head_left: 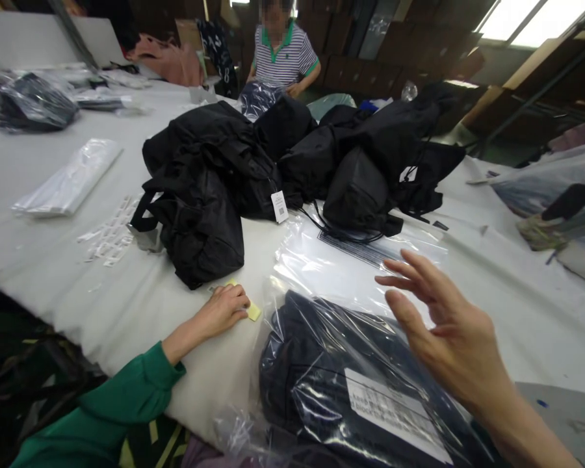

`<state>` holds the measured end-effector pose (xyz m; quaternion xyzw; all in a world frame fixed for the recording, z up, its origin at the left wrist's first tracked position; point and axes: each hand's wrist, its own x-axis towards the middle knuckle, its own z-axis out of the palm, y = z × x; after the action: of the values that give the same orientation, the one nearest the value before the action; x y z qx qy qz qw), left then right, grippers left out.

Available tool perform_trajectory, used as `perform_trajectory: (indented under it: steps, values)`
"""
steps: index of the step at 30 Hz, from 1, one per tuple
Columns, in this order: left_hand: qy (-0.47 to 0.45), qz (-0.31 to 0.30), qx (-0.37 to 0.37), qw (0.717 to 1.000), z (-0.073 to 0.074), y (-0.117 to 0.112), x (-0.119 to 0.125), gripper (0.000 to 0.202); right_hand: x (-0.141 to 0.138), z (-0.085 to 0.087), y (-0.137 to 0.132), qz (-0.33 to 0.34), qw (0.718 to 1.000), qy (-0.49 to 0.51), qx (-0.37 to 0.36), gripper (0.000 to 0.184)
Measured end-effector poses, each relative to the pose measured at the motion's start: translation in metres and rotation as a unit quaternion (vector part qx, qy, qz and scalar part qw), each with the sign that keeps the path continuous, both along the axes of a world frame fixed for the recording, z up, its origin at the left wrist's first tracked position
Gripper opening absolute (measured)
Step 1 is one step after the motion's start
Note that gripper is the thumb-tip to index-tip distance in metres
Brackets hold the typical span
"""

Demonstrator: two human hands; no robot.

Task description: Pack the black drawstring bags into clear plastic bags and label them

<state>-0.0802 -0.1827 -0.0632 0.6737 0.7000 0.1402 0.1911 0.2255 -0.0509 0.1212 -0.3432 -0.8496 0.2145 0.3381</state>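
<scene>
My left hand [223, 309] rests on the white table with its fingers curled together on a small yellow slip [254, 312]. My right hand [443, 325] hovers open, fingers apart and holding nothing, above a clear plastic bag [312, 390]. Dark folded fabric fills that bag, and a white printed label [392, 409] shows on its front. Behind it, flat clear bags [302, 257] with a printed block lie on the table. Beyond my hands is a heap of black fabric bags [202, 214], one with a white hang tag [279, 207].
A sheet of small white stickers [112, 234] and a stack of folded plastic bags [71, 179] lie on the left. Farther back sits a wrapped dark bundle [36, 104]. Another person [286, 55] stands across the table. More wrapped goods [556, 188] are piled at right.
</scene>
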Motion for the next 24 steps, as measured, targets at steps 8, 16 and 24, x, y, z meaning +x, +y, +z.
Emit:
perform_trajectory:
  steps: [8,16,24]
  values:
    - [-0.002,0.08,-0.041,0.996,0.009,-0.005,0.004,0.016,-0.003,-0.009,-0.019,0.081,0.996,-0.033,-0.029,0.044]
    - [-0.199,0.139,0.068,0.968,0.091,-0.005,0.015,0.029,-0.006,0.004,-0.04,0.114,0.988,0.005,-0.106,0.027]
    - [-0.517,0.102,0.228,0.819,0.168,-0.011,0.108,0.077,-0.036,0.013,-0.062,0.162,0.883,0.209,-0.387,0.051]
